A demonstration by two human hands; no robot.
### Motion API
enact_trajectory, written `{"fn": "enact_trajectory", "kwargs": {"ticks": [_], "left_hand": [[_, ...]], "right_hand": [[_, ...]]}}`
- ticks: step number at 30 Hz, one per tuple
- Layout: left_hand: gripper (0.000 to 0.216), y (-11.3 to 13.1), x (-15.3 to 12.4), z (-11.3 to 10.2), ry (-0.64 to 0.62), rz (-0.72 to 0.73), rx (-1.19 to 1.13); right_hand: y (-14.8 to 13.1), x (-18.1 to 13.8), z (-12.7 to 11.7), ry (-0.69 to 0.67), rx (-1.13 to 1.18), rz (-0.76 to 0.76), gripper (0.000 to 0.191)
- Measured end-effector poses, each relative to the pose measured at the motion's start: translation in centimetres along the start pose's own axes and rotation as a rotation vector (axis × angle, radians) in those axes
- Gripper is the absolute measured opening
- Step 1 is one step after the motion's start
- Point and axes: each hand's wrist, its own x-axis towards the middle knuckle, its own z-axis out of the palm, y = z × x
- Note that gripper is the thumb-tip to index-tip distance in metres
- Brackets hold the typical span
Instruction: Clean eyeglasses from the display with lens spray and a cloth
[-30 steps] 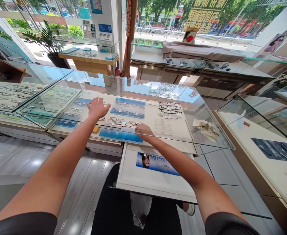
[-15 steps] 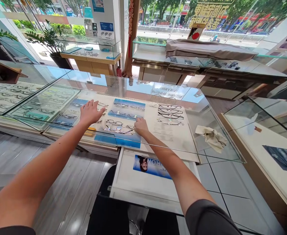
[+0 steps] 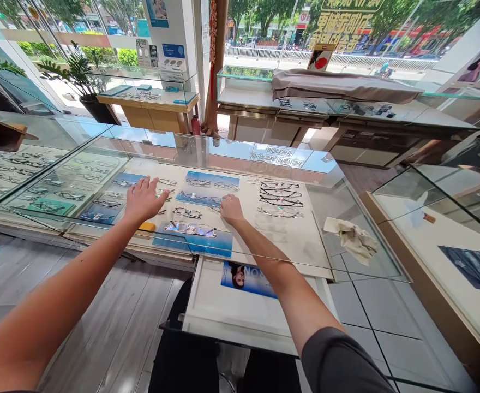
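Observation:
My left hand (image 3: 144,200) has its fingers spread, over the left part of the display counter, beside several eyeglasses lying in a column. It holds nothing that I can see. My right hand (image 3: 231,208) is curled, its fingertips at a pair of eyeglasses (image 3: 214,203) by the lower edge of a blue card (image 3: 211,179). The fingers seem closed on the frame's right side; their grip is partly hidden. Closer to me lie dark-rimmed eyeglasses (image 3: 187,212) and a larger pair of eyeglasses (image 3: 191,228) above another blue card (image 3: 211,244).
Stacked eyeglasses (image 3: 281,194) lie to the right, and a crumpled cloth (image 3: 351,236) is on the glass. A drawer (image 3: 240,314) stands pulled out before my legs. Glass edges cross in front of me; another glass case (image 3: 448,240) is at the right.
My right hand has shifted slightly, and the eyeglasses at its fingertips now sit nearer the blue card. The left hand stays spread in about the same place. The view has tilted a little.

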Motion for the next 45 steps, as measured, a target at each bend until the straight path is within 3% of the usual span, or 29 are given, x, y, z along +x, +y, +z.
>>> {"fn": "enact_trajectory", "kwargs": {"ticks": [8, 14, 22, 29, 32, 34, 36, 38, 40, 42, 45], "left_hand": [[0.085, -0.3, 0.0, 0.3, 0.003, 0.000, -0.006], [0.085, 0.0, -0.2, -0.1, -0.006, -0.010, -0.006], [0.089, 0.0, 0.0, 0.0, 0.015, 0.009, -0.038], [0.089, 0.1, 0.0, -0.1, 0.013, 0.019, -0.053], [0.089, 0.1, 0.1, 0.0, 0.015, 0.014, -0.061], [0.088, 0.2, 0.3, 0.0, 0.029, 0.009, -0.067], [0.087, 0.2, 0.5, 0.1, 0.036, 0.003, -0.075], [0.085, 0.3, 0.6, 0.1, 0.039, -0.002, -0.083], [0.085, 0.4, 0.7, 0.0, 0.037, -0.006, -0.086], [0.084, 0.5, 0.7, -0.1, 0.036, -0.005, -0.083], [0.083, 0.5, 0.7, -0.2, 0.034, -0.010, -0.070]], "right_hand": [[-0.9, 1.3, -0.3, -0.044, -0.029, 0.026, 0.031], [-1.7, -1.0, -1.6, -0.017, -0.002, 0.011, 0.032], [-3.8, -10.2, -6.0, -0.123, 0.058, -0.001, 0.027], [-4.3, -21.4, -11.6, -0.434, 0.221, 0.002, 0.002], [-4.5, -25.3, -14.9, -0.582, 0.338, 0.038, 0.005], [-4.9, -26.8, -18.2, -0.592, 0.462, 0.018, 0.006], [-5.2, -27.1, -21.8, -0.519, 0.524, -0.060, 0.005], [-5.3, -25.8, -24.9, -0.332, 0.495, -0.124, 0.005], [-5.1, -23.1, -26.4, -0.111, 0.422, -0.169, 0.008], [-4.7, -19.6, -26.1, 0.046, 0.338, -0.182, 0.010], [-4.2, -14.2, -23.7, 0.091, 0.204, -0.185, 0.012]]}}
